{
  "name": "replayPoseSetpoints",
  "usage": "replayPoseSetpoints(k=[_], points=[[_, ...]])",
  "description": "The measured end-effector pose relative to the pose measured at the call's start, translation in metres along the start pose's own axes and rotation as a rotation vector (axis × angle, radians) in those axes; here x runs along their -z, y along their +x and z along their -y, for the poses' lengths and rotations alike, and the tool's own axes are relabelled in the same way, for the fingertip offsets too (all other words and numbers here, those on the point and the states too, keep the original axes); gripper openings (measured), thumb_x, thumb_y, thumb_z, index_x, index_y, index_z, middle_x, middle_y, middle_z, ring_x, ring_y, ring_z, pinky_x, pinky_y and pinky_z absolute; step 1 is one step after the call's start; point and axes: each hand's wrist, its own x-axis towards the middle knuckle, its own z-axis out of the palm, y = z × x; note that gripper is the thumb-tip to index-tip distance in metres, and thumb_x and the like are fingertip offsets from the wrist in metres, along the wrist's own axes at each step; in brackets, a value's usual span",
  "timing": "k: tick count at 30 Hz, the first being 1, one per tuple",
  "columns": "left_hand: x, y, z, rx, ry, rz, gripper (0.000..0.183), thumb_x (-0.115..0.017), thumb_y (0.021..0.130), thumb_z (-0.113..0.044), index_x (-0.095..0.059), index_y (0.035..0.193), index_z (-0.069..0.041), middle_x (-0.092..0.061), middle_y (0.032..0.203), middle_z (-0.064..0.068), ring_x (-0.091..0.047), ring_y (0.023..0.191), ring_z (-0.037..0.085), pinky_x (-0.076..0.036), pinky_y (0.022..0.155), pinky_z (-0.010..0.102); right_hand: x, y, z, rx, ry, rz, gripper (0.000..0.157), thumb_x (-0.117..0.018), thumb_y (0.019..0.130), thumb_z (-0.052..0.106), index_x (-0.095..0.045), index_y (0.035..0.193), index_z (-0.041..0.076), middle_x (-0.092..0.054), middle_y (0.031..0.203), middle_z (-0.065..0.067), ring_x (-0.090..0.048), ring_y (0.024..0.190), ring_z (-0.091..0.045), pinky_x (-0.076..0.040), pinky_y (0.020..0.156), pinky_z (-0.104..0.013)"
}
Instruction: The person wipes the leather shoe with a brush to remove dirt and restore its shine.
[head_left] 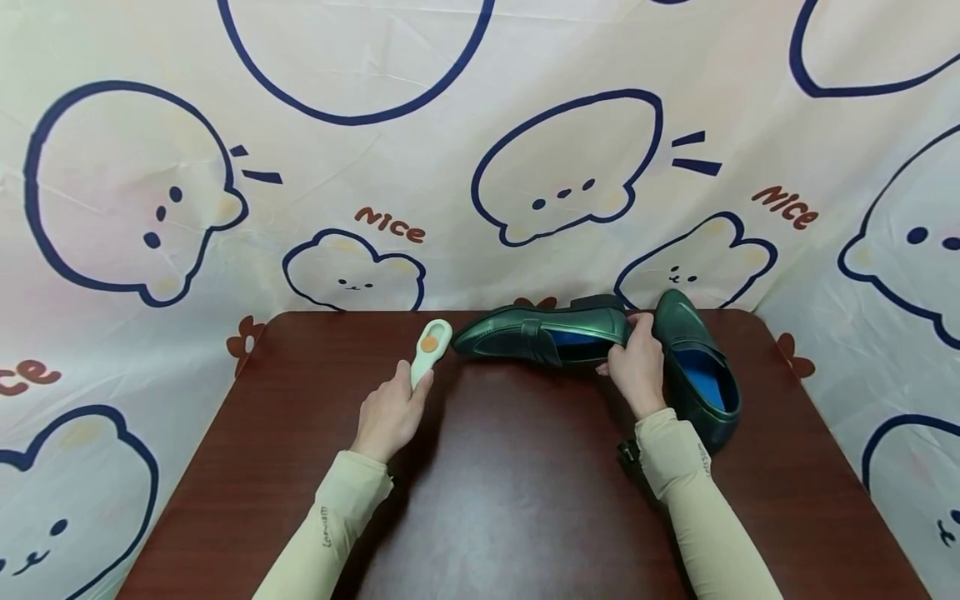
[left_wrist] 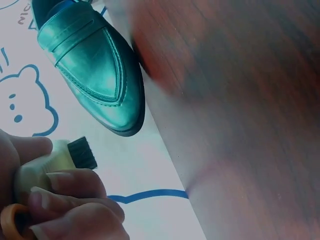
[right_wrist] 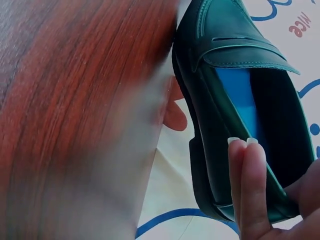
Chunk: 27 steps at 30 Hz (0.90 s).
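A dark green loafer point(head_left: 502, 332) with a blue insole lies crosswise at the back of the table, its toe pointing left and its opening tilted toward me. My right hand point(head_left: 639, 367) grips it by the heel; in the right wrist view two fingers point(right_wrist: 254, 185) press the outer side and the thumb goes inside the collar. My left hand point(head_left: 390, 415) holds a small brush with a pale green handle point(head_left: 422, 368) and an orange spot. Dark bristles point(left_wrist: 83, 154) show in the left wrist view, just apart from the loafer's toe.
The matching green loafer point(head_left: 678, 321) stands to the right of my right hand, toe toward the back. The brown table point(head_left: 510, 500) ends at a back edge, where a white cloth point(head_left: 450, 183) with cartoon bears hangs behind and at both sides.
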Motion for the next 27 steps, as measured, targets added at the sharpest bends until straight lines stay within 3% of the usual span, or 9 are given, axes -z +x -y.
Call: replayPoseSetpoints(k=[5,11,13,17,19,21,24,27], points=[[-0.001,-0.002,0.000,-0.015,-0.018,-0.011,0.041,-0.046,0.110,-0.046,-0.047,0.101,-0.006,-0.047,0.067,0.008,-0.047,0.055,0.025,-0.034,0.052,0.036,0.003,0.001,0.000,-0.027,-0.003,-0.021,0.048,-0.045,0.096,0.006,-0.039,0.143,0.001,-0.073,0.069,-0.013,-0.072,0.054,-0.021,-0.056,0.084,-0.046],[0.000,-0.001,0.001,-0.039,-0.020,-0.044,0.042,-0.046,0.109,-0.048,-0.046,0.100,-0.007,-0.047,0.066,0.008,-0.048,0.054,0.026,-0.034,0.051,0.036,0.009,0.000,0.005,-0.050,-0.062,-0.070,0.039,-0.044,0.097,0.010,-0.051,0.134,-0.002,-0.068,0.061,-0.010,-0.066,0.044,-0.020,-0.056,0.059,-0.033],[0.001,-0.001,0.002,-0.043,-0.020,-0.056,0.043,-0.045,0.109,-0.049,-0.046,0.099,-0.007,-0.046,0.066,0.008,-0.048,0.054,0.026,-0.034,0.051,0.037,0.011,0.001,0.007,-0.044,-0.089,-0.061,0.040,-0.043,0.097,0.010,-0.054,0.133,-0.003,-0.068,0.060,-0.011,-0.064,0.041,-0.020,-0.053,0.056,-0.033],[0.005,0.000,0.006,-0.039,-0.021,-0.064,0.044,-0.044,0.110,-0.050,-0.045,0.097,-0.008,-0.045,0.066,0.007,-0.047,0.053,0.026,-0.034,0.051,0.037,0.014,0.002,0.006,-0.017,-0.171,0.012,0.045,-0.039,0.097,0.012,-0.056,0.136,-0.004,-0.066,0.062,-0.012,-0.063,0.040,-0.020,-0.055,0.062,-0.040],[0.007,0.000,0.007,-0.035,-0.027,-0.067,0.044,-0.044,0.110,-0.050,-0.045,0.097,-0.008,-0.045,0.066,0.007,-0.047,0.053,0.026,-0.034,0.051,0.037,0.016,0.003,0.004,0.004,-0.239,0.067,0.041,-0.038,0.097,0.012,-0.062,0.125,-0.005,-0.065,0.062,-0.012,-0.063,0.042,-0.021,-0.055,0.065,-0.043],[0.009,-0.001,0.008,-0.032,-0.034,-0.068,0.045,-0.043,0.109,-0.051,-0.045,0.097,-0.008,-0.045,0.066,0.007,-0.047,0.053,0.026,-0.034,0.051,0.036,0.019,0.003,0.002,0.021,-0.321,0.114,0.035,-0.038,0.097,0.013,-0.068,0.104,-0.003,-0.062,0.061,-0.011,-0.061,0.047,-0.023,-0.052,0.064,-0.044],[0.011,-0.002,0.011,-0.024,-0.043,-0.065,0.046,-0.042,0.109,-0.052,-0.045,0.097,-0.008,-0.044,0.066,0.007,-0.047,0.053,0.025,-0.034,0.051,0.036,0.023,0.003,-0.002,0.013,-0.434,0.177,0.037,-0.038,0.098,0.016,-0.061,0.071,0.005,-0.058,0.056,-0.009,-0.058,0.054,-0.027,-0.046,0.056,-0.041],[0.011,-0.003,0.014,-0.007,-0.038,-0.058,0.047,-0.041,0.109,-0.053,-0.044,0.097,-0.008,-0.044,0.066,0.007,-0.046,0.054,0.024,-0.034,0.052,0.036,0.027,0.002,-0.005,-0.001,-0.520,0.200,0.040,-0.039,0.098,0.020,-0.058,0.064,0.009,-0.057,0.059,-0.009,-0.057,0.058,-0.028,-0.042,0.051,-0.039]])
